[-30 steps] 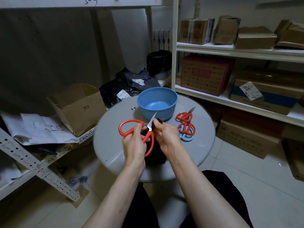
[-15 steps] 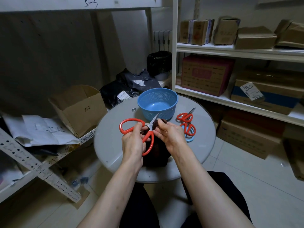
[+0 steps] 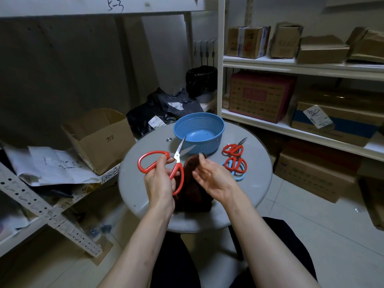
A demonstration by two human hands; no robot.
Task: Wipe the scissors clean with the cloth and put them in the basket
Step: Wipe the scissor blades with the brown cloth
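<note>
My left hand (image 3: 159,182) grips big red-handled scissors (image 3: 154,161) near the pivot, above the round grey table (image 3: 133,183). Their blades are spread apart and point toward the blue basket (image 3: 199,135). My right hand (image 3: 215,179) pinches the top edge of a dark brown cloth (image 3: 192,196), which hangs down onto the table between my hands. The cloth is apart from the blades. The basket holds nothing that I can see.
Two more red scissors (image 3: 233,148) (image 3: 235,164) and a light-blue pair (image 3: 236,176) under them lie right of the basket. An open cardboard box (image 3: 99,140) and papers sit on the left rack. Shelves with boxes stand to the right.
My right hand has drawn the cloth off the blades and to the right. The scissor blades, closed before, are now spread. The left hand kept its grip.
</note>
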